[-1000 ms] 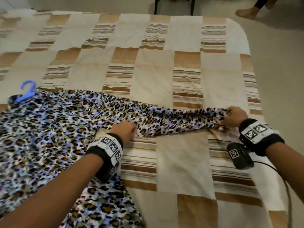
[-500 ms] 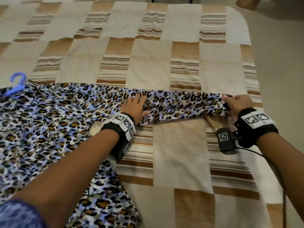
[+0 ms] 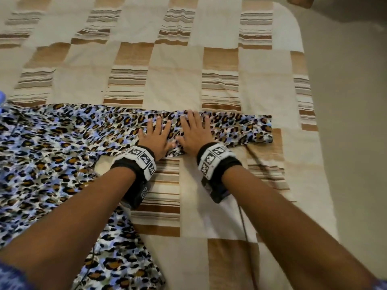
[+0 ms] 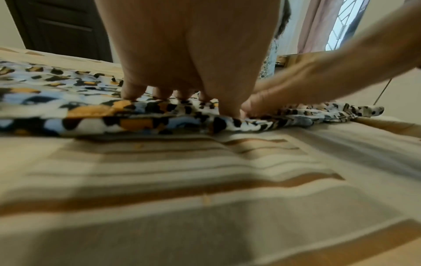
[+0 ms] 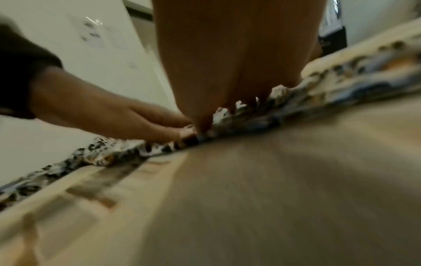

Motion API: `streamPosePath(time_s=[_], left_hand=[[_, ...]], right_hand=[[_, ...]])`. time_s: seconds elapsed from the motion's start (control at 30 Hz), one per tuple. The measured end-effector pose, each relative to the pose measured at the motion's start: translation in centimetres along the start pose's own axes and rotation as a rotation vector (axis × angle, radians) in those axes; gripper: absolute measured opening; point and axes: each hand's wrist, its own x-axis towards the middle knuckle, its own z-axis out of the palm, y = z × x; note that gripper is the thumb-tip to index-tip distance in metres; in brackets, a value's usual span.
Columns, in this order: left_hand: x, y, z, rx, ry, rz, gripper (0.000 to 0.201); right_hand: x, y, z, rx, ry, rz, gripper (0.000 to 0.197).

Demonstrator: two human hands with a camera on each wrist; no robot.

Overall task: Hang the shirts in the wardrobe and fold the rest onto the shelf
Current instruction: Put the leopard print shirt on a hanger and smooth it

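A leopard-print shirt point(image 3: 48, 151) in blue, black and orange lies spread on the bed, its long sleeve point(image 3: 240, 128) stretched flat to the right. My left hand point(image 3: 156, 136) and right hand point(image 3: 194, 131) lie side by side on the middle of that sleeve, palms down, fingers straight, pressing the cloth. In the left wrist view my left hand's fingertips point(image 4: 134, 93) bear on the fabric point(image 4: 68, 111), with the right hand point(image 4: 284, 93) beside them. The right wrist view is blurred; the sleeve point(image 5: 341, 81) runs across it. A blue hanger tip point(image 3: 2, 97) shows at the left edge.
The bed cover point(image 3: 173, 80) is a beige and brown patchwork with striped squares. The bed's right edge point(image 3: 314, 122) drops to a pale floor. A dark door point(image 4: 59, 27) and a curtained window point(image 4: 330, 23) stand behind. A black cable point(image 3: 244, 225) trails from my right wrist.
My right hand let go of the cuff and slid left to lie flat beside the left hand. The left hand went from gripping the sleeve to pressing it flat. The sleeve now lies straighter.
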Motion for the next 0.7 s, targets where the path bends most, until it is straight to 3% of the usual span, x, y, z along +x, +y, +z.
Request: streamPosePath(time_s=[0.1,0.23,0.3,0.4,0.47,0.53,0.6,0.67,0.7], left_hand=[[-0.3,-0.4,0.4,0.020,0.006,0.022,0.075],[-1.6,-1.1,0.5,-0.004,-0.062,0.052,0.077],[-2.8,-1.2,0.1,-0.046,-0.107,0.082,0.076],[-5.7,-1.8,0.0,-0.045,-0.095,0.038,0.071],[-8.1,-3.2,0.6,-0.066,-0.051,-0.048,0.065],[-10.4,-5.6,1.4,-0.061,-0.028,-0.142,0.059],[-12.9,-8.5,2.4,-0.087,-0.015,-0.236,0.056],[-15.6,-11.2,3.6,-0.174,-0.006,-0.310,0.056],[-17.0,-12.3,4.5,-0.215,0.010,-0.332,0.057]], right_hand=[[-1.3,3.4,2.5,0.032,-0.012,0.000,0.066],[-5.7,12.7,2.7,0.014,0.064,0.284,0.071],[-7.4,15.7,2.1,0.002,0.009,0.416,0.074],[-7.8,16.0,1.1,0.064,-0.097,0.540,0.073],[-7.5,13.2,0.0,0.018,-0.030,0.568,0.073],[-7.0,8.7,-0.8,-0.019,0.110,0.495,0.074],[-6.9,3.0,-1.0,0.055,0.237,0.271,0.057],[-7.8,-3.0,0.1,0.242,0.183,0.039,0.020],[-8.5,-5.6,1.1,0.322,0.083,-0.038,0.017]])
